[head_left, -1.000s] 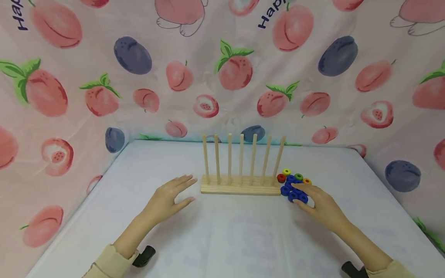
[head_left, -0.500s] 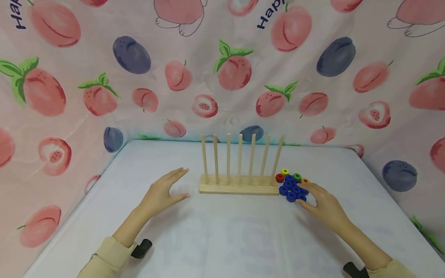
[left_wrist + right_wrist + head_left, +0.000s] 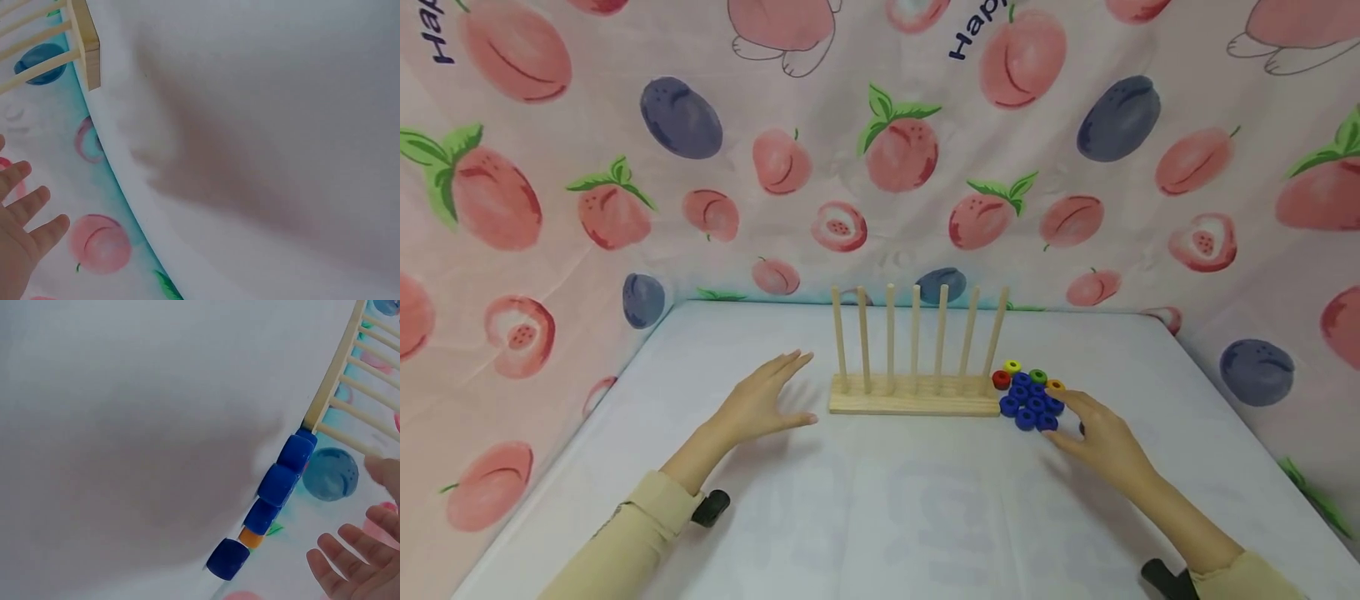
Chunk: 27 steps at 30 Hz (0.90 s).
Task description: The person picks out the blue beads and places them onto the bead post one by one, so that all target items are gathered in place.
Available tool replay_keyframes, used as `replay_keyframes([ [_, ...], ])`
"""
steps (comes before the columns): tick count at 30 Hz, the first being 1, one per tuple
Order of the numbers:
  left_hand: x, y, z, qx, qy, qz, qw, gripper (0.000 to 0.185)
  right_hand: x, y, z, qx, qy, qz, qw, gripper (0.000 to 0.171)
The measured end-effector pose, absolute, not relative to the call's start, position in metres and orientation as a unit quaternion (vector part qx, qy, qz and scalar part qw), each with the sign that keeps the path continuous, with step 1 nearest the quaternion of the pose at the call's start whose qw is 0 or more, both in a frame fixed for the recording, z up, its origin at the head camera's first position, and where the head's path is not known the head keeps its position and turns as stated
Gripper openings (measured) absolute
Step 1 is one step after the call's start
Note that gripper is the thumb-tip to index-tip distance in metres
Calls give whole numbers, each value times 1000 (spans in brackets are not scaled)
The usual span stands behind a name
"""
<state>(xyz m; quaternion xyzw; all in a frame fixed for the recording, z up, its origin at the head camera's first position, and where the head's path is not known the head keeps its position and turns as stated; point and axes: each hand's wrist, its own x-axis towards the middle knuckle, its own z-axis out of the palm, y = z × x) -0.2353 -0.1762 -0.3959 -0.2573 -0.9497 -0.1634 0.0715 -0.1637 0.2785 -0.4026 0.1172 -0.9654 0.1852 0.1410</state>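
Two hands hover, fingers spread, holding nothing: right hand [image 3: 1101, 443] sits just right of the blue rings [image 3: 1030, 404] clustered beside the peg rack [image 3: 916, 404]; left hand [image 3: 763, 402] waits farther off.

Pale matt wooden peg rack [image 3: 914, 405], glossy blue rings [image 3: 1030, 403], printed cloth backdrop [image 3: 880, 150]
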Motion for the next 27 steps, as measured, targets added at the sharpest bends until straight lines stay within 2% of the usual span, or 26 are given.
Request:
replay_keyframes([
  [12, -258, -169, -408, -283, -947, -137, 70, 89, -170, 277, -412, 90, -967, 213, 109, 57],
  [19, -273, -161, -413, -298, -940, -160, 37, 83, -179, 281, -413, 73, -968, 220, 93, 60],
  [27, -285, -155, -433, -287, -936, -202, -17, 82, -180, 286, -420, 68, -956, 272, 83, 42],
])
